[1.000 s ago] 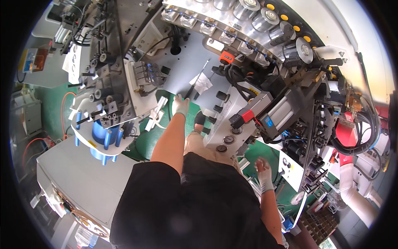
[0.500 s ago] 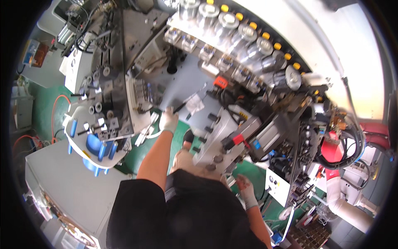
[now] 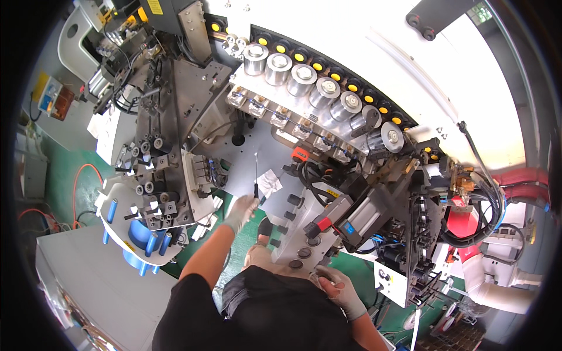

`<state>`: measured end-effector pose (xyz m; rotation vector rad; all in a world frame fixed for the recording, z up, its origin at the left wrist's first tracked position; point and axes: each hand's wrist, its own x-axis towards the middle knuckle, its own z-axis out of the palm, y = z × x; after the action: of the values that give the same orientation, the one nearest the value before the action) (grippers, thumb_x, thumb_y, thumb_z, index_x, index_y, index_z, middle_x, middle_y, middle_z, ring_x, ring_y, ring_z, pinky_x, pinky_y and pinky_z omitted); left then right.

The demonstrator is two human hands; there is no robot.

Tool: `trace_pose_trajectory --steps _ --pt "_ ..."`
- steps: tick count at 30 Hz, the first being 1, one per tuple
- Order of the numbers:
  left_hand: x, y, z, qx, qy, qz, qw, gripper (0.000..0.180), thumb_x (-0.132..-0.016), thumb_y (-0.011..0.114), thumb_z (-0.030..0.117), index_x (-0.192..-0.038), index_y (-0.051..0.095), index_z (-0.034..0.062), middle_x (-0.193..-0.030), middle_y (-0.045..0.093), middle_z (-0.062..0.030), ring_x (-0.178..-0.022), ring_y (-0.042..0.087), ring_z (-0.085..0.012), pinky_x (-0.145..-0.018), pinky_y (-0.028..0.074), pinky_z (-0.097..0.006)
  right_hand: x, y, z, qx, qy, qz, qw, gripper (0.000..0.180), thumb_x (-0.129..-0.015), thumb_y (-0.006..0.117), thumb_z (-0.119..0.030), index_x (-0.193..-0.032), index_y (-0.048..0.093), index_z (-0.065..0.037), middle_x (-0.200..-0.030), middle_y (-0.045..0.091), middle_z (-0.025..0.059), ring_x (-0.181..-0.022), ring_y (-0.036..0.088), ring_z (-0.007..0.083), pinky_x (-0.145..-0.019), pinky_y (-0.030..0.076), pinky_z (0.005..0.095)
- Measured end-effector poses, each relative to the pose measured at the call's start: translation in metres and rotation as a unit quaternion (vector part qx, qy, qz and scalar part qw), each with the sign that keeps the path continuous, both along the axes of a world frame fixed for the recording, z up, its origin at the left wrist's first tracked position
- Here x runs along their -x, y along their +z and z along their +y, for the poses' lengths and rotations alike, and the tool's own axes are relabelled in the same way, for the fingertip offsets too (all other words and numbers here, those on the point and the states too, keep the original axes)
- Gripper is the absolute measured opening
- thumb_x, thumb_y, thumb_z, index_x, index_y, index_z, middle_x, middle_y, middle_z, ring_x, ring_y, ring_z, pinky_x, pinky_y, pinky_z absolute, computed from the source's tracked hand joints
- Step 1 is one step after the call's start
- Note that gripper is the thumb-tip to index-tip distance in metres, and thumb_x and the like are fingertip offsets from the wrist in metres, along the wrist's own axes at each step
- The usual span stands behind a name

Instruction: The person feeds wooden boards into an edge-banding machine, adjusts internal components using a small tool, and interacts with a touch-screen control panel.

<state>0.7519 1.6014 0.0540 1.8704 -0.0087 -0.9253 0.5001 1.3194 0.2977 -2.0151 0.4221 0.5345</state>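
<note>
The left hand (image 3: 240, 213) stretches far, pinching a screwdriver (image 3: 256, 189). The right hand (image 3: 341, 291) bends near; I can't tell its grip.

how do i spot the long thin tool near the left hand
Find the row of shiny metal cylinders near the top, then the flat grey plate below it in the picture. At the plate's lower part, just beyond the left hand, is the tool. Its slim, straight shaft and dark handle set it apart from the crumpled white sheet beside it.
</note>
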Motion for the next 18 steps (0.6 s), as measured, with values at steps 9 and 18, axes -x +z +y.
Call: trace_pose_trajectory --steps 9,18 --pt "0.08 0.226 -0.021 0.265 0.095 0.136 0.95 0.023 -0.101 0.065 0.024 -0.111 0.063 0.0024 -0.09 0.065 -0.0017 -0.08 0.059 -0.0078 -0.07 0.051 -0.024 -0.135 0.075 0.049 0.068 0.238 -0.273 0.929 0.052 -0.083 0.073 -0.011 -0.134 0.063 -0.005 -0.1 0.071 0.0145 -0.094 0.068 0.0345 -0.08 0.053 0.0416" --pt "0.049 0.313 -0.078 0.268 -0.231 -0.151 0.923 0.023 -0.103 0.061 0.027 -0.106 0.066 0.0041 -0.095 0.066 -0.0197 -0.092 0.067 -0.0399 -0.079 0.053 -0.045 -0.149 0.122 -0.014 0.207 0.179 -0.426 0.862 0.029 -0.084 0.078 -0.028 -0.099 0.072 -0.003 -0.091 0.071 0.0129 -0.087 0.07 0.034 -0.076 0.053 0.0428"
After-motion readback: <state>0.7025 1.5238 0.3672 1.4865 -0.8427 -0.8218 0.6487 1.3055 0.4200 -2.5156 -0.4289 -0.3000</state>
